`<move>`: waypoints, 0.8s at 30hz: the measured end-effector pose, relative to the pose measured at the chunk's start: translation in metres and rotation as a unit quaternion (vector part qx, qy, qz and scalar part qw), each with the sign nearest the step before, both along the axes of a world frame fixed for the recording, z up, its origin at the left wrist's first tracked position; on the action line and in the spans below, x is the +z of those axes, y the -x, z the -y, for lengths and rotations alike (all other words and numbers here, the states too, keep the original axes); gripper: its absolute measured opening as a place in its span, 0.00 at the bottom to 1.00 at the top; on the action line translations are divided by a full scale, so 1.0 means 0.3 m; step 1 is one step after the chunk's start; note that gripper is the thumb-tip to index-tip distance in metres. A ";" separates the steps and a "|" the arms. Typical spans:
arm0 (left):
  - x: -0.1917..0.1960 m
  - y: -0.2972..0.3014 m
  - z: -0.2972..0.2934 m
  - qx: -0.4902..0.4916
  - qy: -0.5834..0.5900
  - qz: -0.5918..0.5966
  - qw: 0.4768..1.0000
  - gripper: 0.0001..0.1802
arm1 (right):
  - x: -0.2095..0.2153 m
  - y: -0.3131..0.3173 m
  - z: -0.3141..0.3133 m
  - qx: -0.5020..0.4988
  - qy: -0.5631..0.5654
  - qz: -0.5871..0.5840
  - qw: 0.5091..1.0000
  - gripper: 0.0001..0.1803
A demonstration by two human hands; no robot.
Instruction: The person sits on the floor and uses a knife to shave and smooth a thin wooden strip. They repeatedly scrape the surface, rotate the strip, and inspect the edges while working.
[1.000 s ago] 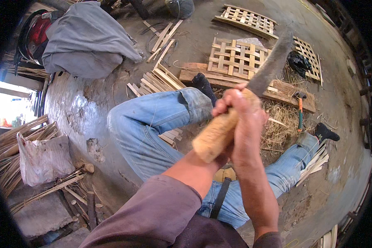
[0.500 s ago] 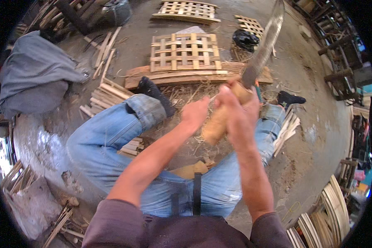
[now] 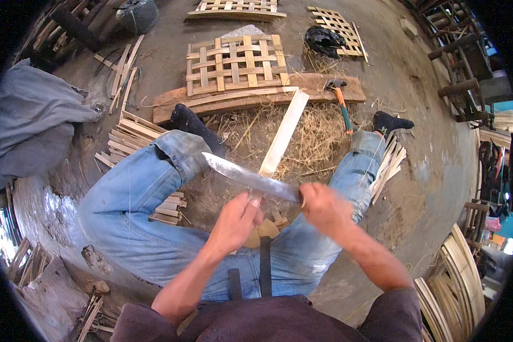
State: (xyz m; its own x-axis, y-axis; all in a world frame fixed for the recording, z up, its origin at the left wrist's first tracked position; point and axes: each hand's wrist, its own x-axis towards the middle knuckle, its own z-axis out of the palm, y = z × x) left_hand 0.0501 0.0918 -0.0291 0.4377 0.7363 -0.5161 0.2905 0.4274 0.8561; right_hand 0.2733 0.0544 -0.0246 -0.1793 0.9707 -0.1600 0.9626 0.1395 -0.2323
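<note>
My left hand (image 3: pixel 236 221) is closed on the near end of a pale wooden slat (image 3: pixel 286 134), which slants away from me between my legs. My right hand (image 3: pixel 326 212), slightly blurred, grips the handle of a large knife (image 3: pixel 239 174). Its long blade crosses the slat just beyond my left hand, tip pointing left. The fingers hide most of the knife's handle. The slat's far end reaches a thick wooden plank (image 3: pixel 356 90) on the floor. A woven slat panel (image 3: pixel 249 64) rests at that plank's far side.
A hammer (image 3: pixel 342 105) leans on the plank, near curly shavings (image 3: pixel 313 139). Slat bundles lie beside my left leg (image 3: pixel 132 135) and right leg (image 3: pixel 389 162). More woven panels and a black plastic bag (image 3: pixel 324 41) lie farther off. Grey cloth (image 3: pixel 31 108) is at left, curved strips (image 3: pixel 464 271) at lower right.
The knife has come down from upright to lie across the slat. My left hand has moved nearer to me and now visibly holds the slat. The hammer is uncovered.
</note>
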 end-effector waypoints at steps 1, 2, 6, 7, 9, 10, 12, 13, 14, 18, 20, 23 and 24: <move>-0.005 -0.005 0.003 0.008 0.000 -0.001 1.000 0.15 | -0.003 -0.005 -0.014 0.003 -0.002 -0.003 1.000 0.13; -0.007 -0.011 0.004 0.016 0.001 -0.001 1.000 0.15 | -0.011 -0.006 -0.033 0.006 -0.004 -0.007 1.000 0.12; -0.003 -0.029 -0.009 0.021 -0.007 -0.046 0.999 0.13 | 0.009 0.024 -0.032 0.042 -0.045 -0.014 0.998 0.08; -0.001 -0.031 0.002 0.019 -0.026 -0.039 0.999 0.13 | 0.004 0.014 -0.039 0.035 -0.049 -0.006 0.998 0.08; 0.005 -0.041 0.012 0.023 -0.041 -0.039 0.998 0.12 | -0.010 -0.014 -0.060 0.021 -0.059 0.010 0.998 0.08; 0.011 -0.053 0.005 0.030 -0.041 -0.043 0.998 0.12 | 0.005 -0.004 -0.056 0.038 -0.044 0.008 0.998 0.08; 0.002 -0.068 -0.002 0.028 -0.036 -0.039 0.998 0.12 | 0.018 0.032 -0.028 0.071 -0.009 0.001 0.997 0.08; -0.002 -0.067 0.013 0.019 -0.025 -0.031 0.999 0.12 | 0.010 0.019 -0.035 0.060 0.001 0.054 0.997 0.09; -0.001 -0.058 0.034 0.010 -0.013 -0.025 1.000 0.13 | 0.009 -0.007 -0.070 0.004 -0.001 0.045 0.999 0.08; -0.041 -0.033 0.092 0.018 0.083 0.018 0.996 0.13 | 0.031 -0.077 -0.138 -0.044 0.028 0.015 0.999 0.09; -0.020 -0.023 0.091 0.049 0.168 0.089 0.981 0.12 | 0.048 -0.042 -0.086 0.057 0.076 0.031 0.995 0.11; 0.011 0.006 0.077 0.064 0.230 0.149 0.959 0.13 | 0.003 -0.128 -0.203 -0.074 0.000 0.014 0.997 0.15; 0.016 0.013 0.073 0.064 0.239 0.163 0.955 0.13 | 0.022 -0.122 -0.195 -0.083 -0.002 -0.002 0.997 0.15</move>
